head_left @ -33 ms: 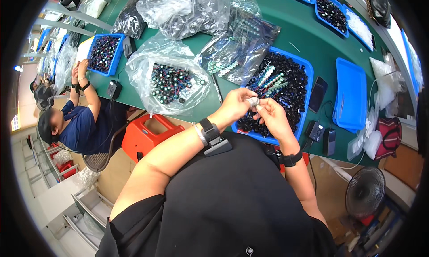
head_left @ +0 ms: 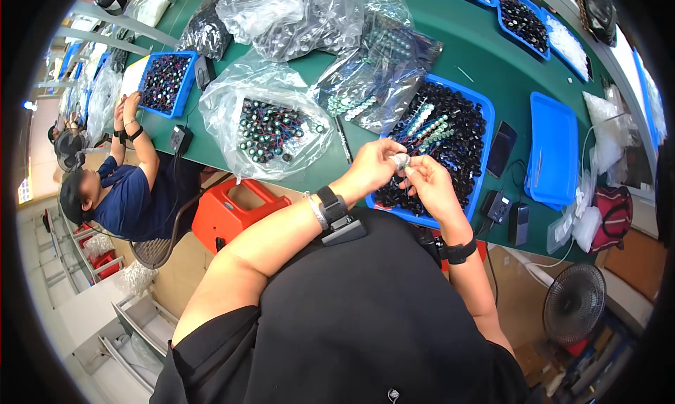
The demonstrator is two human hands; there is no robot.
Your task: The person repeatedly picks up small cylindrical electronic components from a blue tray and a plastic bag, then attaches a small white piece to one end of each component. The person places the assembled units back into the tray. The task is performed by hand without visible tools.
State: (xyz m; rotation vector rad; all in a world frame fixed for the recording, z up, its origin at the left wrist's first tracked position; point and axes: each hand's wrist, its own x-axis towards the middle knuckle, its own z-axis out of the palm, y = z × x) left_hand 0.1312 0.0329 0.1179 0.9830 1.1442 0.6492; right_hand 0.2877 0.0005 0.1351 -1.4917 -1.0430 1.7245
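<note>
My left hand and my right hand meet above the near part of a blue tray. Their fingertips are pinched together around a small pale, greyish piece, whose exact kind is too small to make out. Beneath them, the tray is heaped with small black caps. Strips of small pale round parts with thin coloured wires lie on top of the heap. My fingers hide some of the held piece.
Left of my hands lies a clear bag with round wired parts. More filled bags sit behind. A phone and an unfilled blue tray are at right. A co-worker sits at left, beside a red stool.
</note>
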